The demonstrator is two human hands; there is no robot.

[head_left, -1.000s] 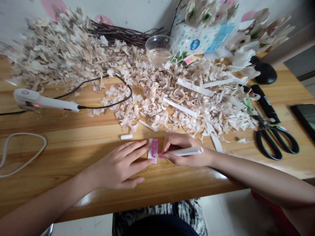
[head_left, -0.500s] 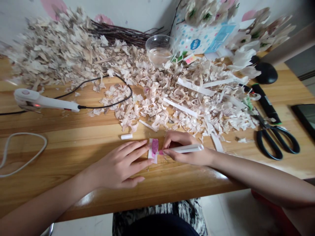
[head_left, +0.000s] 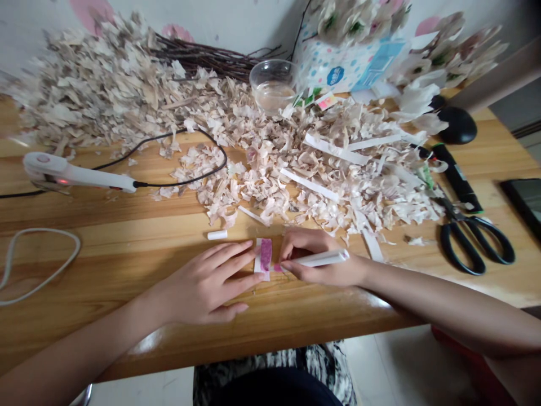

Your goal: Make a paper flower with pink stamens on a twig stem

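A small white paper strip (head_left: 258, 264) lies near the table's front edge, with a purple-pink coloured band down it. My left hand (head_left: 211, 279) lies flat with fingers spread, its fingertips on the strip's left edge. In my right hand (head_left: 321, 256) is a white marker (head_left: 323, 257) with a pink tip end, held in a writing grip. Its tip points left at the lower right of the strip; whether it touches the paper I cannot tell. Just above my left fingers rests a white marker cap (head_left: 217, 234).
Dried pale petals (head_left: 253, 146) cover the table's back, with white paper strips (head_left: 336, 149) among them. A clear plastic cup (head_left: 274, 84) stands there. Black-handled scissors (head_left: 475, 242) and a phone (head_left: 524, 200) lie right; a white corded tool (head_left: 80, 172) with a red light lies left.
The marker's tip has shifted slightly down and right, and the purple colour now reaches lower on the strip. My left hand stays in place.
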